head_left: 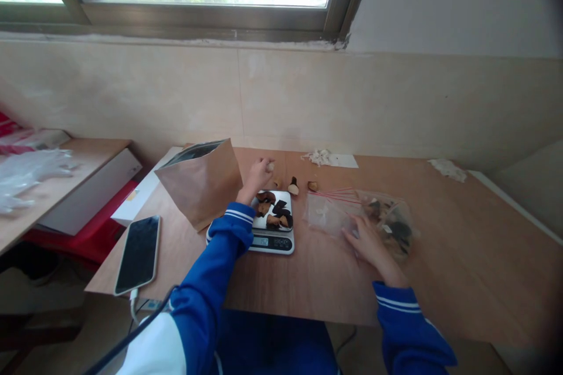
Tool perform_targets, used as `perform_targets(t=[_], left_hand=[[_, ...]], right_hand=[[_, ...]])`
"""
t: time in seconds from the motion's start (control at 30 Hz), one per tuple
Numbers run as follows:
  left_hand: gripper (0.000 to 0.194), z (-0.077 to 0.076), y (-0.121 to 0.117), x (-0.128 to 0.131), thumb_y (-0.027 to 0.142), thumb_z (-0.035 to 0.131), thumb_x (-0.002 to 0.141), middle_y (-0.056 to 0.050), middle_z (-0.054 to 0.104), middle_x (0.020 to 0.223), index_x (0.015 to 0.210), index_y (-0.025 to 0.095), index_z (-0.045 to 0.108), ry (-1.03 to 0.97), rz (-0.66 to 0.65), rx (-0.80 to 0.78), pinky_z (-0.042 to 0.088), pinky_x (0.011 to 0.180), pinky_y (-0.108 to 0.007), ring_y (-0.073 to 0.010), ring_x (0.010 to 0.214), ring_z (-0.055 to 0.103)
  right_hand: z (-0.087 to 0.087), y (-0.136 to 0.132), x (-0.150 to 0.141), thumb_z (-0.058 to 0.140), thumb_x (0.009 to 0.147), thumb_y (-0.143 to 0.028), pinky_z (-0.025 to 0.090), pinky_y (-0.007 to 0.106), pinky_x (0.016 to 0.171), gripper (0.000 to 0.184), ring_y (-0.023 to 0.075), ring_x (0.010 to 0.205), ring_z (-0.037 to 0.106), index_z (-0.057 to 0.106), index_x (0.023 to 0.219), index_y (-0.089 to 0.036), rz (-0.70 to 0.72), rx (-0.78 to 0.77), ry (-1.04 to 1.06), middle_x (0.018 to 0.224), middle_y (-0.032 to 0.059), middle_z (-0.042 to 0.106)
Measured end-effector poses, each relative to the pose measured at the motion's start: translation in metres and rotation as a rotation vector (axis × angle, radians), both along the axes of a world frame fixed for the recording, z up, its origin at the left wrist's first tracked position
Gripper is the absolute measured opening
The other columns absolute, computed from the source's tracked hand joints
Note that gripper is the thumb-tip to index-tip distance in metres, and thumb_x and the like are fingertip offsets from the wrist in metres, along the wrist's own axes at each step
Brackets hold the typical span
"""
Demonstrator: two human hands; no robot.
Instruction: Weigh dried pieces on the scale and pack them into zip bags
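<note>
At the table's left edge: one phone [138, 255], face up, white cable [133, 304] plugged into its near end, apparently parked there to charge clear of the work. Next, one brown paper bag [202, 184], tilted, mouth gaping, probably left so for easy access. Left hand [256, 178]: raised just beyond the scale, fingertips bunched; whether they pinch a piece cannot be told. Below its wrist, one white digital scale [285, 244], display lit, reading too small to make out; brown and black dried pieces [272, 211], mushroom-like, spread across its plate. Beyond it, loose pieces [293, 186] on the wood. One clear zip bag [328, 211], red-striped, lying flat. Right hand [367, 240]: fingers parted, resting on the plastic, seemingly to steady it. Farthest right of the group, one clear bag of dried pieces [398, 231], lying beside that hand.

Surface: wood-grained table [475, 240], white scraps [320, 157] and a pale card [345, 161] toward the wall. Room: side table at left [94, 155] bearing crumpled plastic; metal-framed window [206, 17] above beige tile [153, 94], foliage outside.
</note>
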State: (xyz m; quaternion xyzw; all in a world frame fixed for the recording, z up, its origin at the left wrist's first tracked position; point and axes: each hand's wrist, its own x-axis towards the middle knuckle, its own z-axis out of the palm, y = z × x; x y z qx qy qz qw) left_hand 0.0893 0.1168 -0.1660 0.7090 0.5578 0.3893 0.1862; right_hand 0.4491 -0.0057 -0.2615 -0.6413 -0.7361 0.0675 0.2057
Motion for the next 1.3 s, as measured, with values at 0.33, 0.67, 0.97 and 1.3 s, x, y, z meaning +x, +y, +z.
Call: perform_targets(t=[0.33,0.67,0.97,1.3], left_hand=[[0.042,-0.022,0.016,0.004,0.017,0.063,0.078,-0.014,0.060,0.115,0.120,0.015,0.059,0.057,0.083,-0.210,0.045,0.094,-0.034,-0.0232,0.105,0.059],[0.030,-0.006,0.001,0.001,0.022,0.060,0.084,-0.012,0.067,0.114,0.113,0.016,0.062,-0.050,0.029,-0.265,0.047,0.094,-0.034,-0.0227,0.106,0.062],[0.027,0.071,-0.146,0.051,0.039,0.043,0.096,-0.006,0.066,0.095,0.095,0.020,0.062,-0.462,-0.054,-0.065,0.047,0.075,-0.027,-0.0159,0.083,0.061],[0.042,0.021,-0.269,0.049,0.054,0.043,0.093,-0.006,0.066,0.090,0.095,0.017,0.062,-0.820,-0.117,-0.401,0.046,0.076,-0.026,-0.0171,0.082,0.058]], right_hand=[[0.002,0.012,-0.003,0.060,0.075,-0.042,0.046,0.047,0.082,0.028,0.0324,0.090,0.061,0.064,0.092,-0.022,-0.219,0.004,-0.065,0.089,0.0104,0.066],[0.076,-0.008,-0.027,0.052,0.078,-0.053,0.049,0.034,0.063,0.033,0.0222,0.068,0.062,0.063,0.084,-0.023,-0.134,0.088,0.383,0.082,0.0076,0.068],[0.165,-0.070,-0.135,0.053,0.089,-0.054,0.049,0.039,0.070,0.030,0.0233,0.072,0.057,0.068,0.086,-0.028,-0.190,0.448,0.425,0.081,0.0079,0.063],[0.150,-0.140,-0.178,0.042,0.097,-0.017,0.053,0.026,0.080,0.029,0.0165,0.095,0.064,0.065,0.113,-0.026,0.440,0.162,0.578,0.103,0.0058,0.068]])
